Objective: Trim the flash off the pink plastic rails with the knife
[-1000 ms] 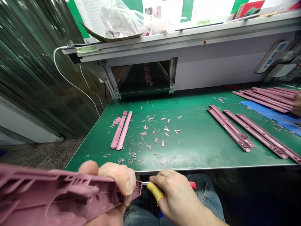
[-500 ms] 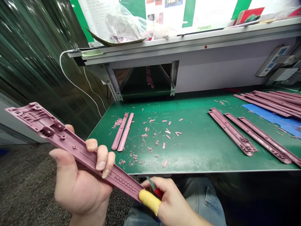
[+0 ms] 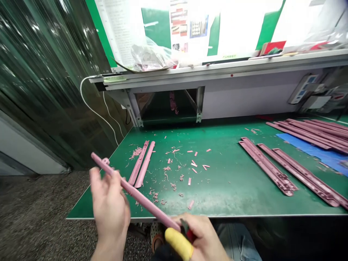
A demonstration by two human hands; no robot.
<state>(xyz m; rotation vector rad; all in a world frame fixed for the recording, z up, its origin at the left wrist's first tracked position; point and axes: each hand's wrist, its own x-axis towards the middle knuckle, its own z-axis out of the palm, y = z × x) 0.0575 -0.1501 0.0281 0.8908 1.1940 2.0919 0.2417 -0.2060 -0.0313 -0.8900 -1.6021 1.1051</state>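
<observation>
Left grip (image 3: 108, 214): fingers closed on a pink plastic rail (image 3: 136, 192), blurred, holding it up off the surface, its lower end reaching the right hand.
Right grip (image 3: 201, 235): closed on a red-handled knife (image 3: 189, 232), a yellow finger cot (image 3: 178, 243) shielding the finger.
Surface (image 3: 217, 188): green; pink shavings (image 3: 174, 170) scattered mid-way, rails (image 3: 282, 170) laid parallel at right, apart from the debris.

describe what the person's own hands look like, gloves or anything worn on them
Both hands are bare, without gloves. The right hand wears one snug, round-tipped yellow rubber finger cot over a single finger. No cot shows on the left hand, which is slightly blurred.
</observation>
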